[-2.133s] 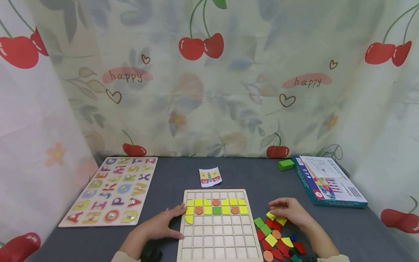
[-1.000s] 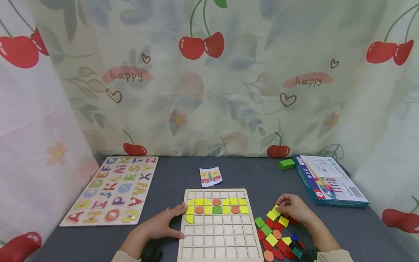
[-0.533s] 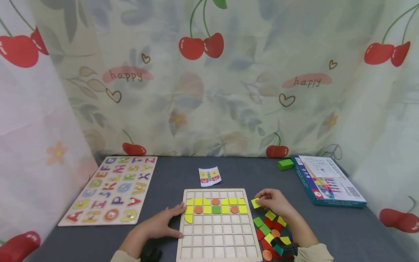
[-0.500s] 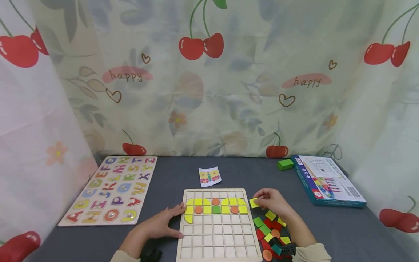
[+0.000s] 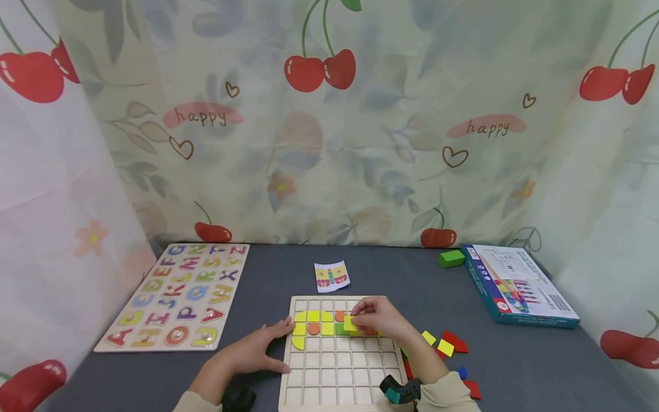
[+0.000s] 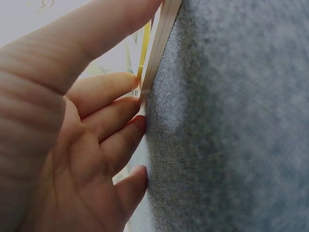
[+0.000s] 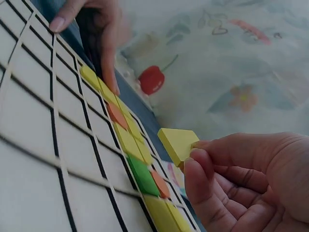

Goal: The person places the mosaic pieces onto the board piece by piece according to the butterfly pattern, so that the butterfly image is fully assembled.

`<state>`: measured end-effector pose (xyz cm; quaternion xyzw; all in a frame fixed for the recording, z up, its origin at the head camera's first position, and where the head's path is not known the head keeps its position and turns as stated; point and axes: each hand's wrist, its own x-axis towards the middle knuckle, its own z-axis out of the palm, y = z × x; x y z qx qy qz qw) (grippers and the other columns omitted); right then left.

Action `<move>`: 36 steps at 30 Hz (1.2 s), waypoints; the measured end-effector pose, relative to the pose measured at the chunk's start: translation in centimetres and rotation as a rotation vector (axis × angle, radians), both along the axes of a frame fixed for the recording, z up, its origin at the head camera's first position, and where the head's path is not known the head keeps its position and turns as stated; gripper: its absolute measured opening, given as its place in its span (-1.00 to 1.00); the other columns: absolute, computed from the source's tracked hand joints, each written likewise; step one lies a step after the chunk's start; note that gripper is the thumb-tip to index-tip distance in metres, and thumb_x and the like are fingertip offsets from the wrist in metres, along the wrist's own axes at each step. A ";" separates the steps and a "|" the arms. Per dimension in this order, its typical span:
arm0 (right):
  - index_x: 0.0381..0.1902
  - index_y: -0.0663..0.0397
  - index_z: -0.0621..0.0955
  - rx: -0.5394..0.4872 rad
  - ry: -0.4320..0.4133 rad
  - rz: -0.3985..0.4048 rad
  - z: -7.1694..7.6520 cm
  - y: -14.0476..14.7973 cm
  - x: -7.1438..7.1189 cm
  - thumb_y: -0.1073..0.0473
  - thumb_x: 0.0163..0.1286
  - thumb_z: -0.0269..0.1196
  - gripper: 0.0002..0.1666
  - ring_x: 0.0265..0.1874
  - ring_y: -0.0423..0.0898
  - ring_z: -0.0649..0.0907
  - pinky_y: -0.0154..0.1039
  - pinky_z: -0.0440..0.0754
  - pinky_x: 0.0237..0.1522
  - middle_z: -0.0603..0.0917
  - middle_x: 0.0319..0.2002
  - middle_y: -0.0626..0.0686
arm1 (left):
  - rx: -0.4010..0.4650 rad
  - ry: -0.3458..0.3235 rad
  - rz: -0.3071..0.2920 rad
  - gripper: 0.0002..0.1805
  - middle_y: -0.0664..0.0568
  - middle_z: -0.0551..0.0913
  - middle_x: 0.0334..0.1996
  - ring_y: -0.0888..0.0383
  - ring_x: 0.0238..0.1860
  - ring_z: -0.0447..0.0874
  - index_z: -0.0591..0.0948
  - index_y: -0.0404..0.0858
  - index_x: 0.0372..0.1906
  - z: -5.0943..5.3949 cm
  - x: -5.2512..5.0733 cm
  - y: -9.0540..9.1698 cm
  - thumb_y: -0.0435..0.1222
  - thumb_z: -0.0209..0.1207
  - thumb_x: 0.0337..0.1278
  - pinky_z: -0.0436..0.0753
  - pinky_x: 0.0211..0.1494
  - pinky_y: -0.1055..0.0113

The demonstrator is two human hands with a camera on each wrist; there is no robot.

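The wooden grid board point(image 5: 329, 361) lies on the dark table, its upper rows partly filled with yellow, orange and green tiles. Resting at its left edge, my left hand point(image 5: 257, 350) has its fingers extended and touches the rim; the left wrist view shows the fingertips against the board's side. Above the board's upper right part, my right hand point(image 5: 382, 320) pinches a yellow square tile point(image 7: 178, 144) between thumb and fingertip. In the right wrist view that tile is raised off the grid. The hand hides some of the tiles at the upper right.
Loose tiles, such as a yellow one point(image 5: 445, 347), lie right of the board, partly behind the right arm. A small picture card point(image 5: 332, 277) sits beyond the board. An alphabet board point(image 5: 172, 297) is at left; a box point(image 5: 525, 286) and green block point(image 5: 451, 258) are at right.
My right hand has picked up a yellow square from the loose tiles and carried it left, over the board. My left hand has stayed at the board's edge.
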<state>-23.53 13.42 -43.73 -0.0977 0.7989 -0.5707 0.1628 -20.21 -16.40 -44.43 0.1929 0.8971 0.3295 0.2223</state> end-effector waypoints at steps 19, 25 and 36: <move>-0.43 0.25 0.62 0.050 0.029 0.091 -1.5 -6.4 1.0 0.28 0.13 0.35 -0.87 -0.65 -0.23 0.61 -0.38 0.64 -0.49 0.63 -0.60 0.00 | -0.003 0.009 -0.005 -0.02 -0.06 0.11 0.45 -0.31 0.43 -0.06 0.25 -0.12 0.39 0.0 0.0 0.0 0.07 0.38 -0.22 -0.01 0.36 -0.31; -0.48 0.22 0.65 0.098 0.126 0.061 -1.8 -7.2 1.4 0.29 0.07 0.39 -0.89 -0.65 -0.24 0.51 -0.45 0.51 -0.58 0.57 -0.60 -0.04 | 0.009 0.014 -0.009 -0.02 -0.06 0.10 0.45 -0.26 0.44 -0.06 0.25 -0.13 0.39 0.0 0.0 0.0 0.05 0.38 -0.21 -0.04 0.38 -0.29; -0.44 0.23 0.71 0.148 0.171 0.082 -1.4 -7.0 1.5 0.32 0.09 0.36 -0.94 -0.66 -0.23 0.52 -0.43 0.50 -0.59 0.63 -0.57 -0.02 | 0.011 0.005 -0.006 -0.02 -0.05 0.10 0.45 -0.24 0.45 -0.07 0.25 -0.13 0.39 -0.1 0.1 0.0 0.06 0.38 -0.22 -0.03 0.38 -0.30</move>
